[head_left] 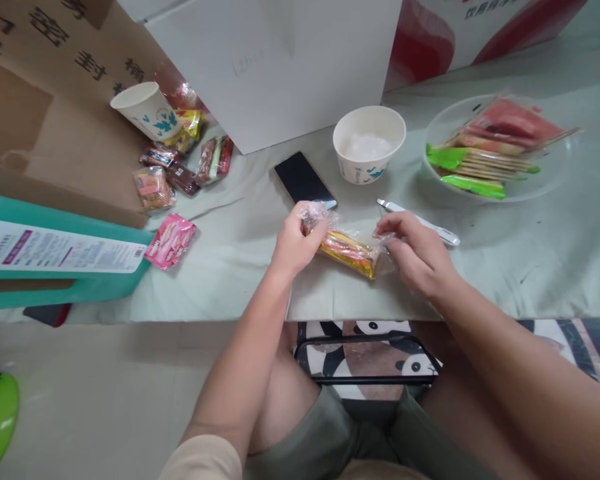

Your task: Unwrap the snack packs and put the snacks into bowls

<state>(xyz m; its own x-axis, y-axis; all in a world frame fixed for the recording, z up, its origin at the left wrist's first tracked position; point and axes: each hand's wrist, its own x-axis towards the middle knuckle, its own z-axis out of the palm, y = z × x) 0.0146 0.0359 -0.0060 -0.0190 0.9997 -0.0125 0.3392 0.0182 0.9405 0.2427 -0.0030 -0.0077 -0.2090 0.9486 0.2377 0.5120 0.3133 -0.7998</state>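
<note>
A clear plastic wrapper around yellow and orange snack packets (350, 252) lies near the front edge of the table. My left hand (300, 239) pinches the bunched left end of the clear wrapper. At the other end, my right hand (415, 252) has its fingers closed on the loose plastic. Just behind my left hand lies a dark phone (304, 179). A white-handled utility knife (425, 225) rests beyond my right hand, close to it. Farther back stands a paper bowl (369, 143) with whitish crumpled plastic inside.
A clear plastic bowl (530, 190) with green and red packets stands at the right. Several small snacks (183, 177) and a tilted paper cup (147, 113) sit at the left, near a pink packet (171, 241). A white box (280, 67) and cardboard box (55, 133) border the table.
</note>
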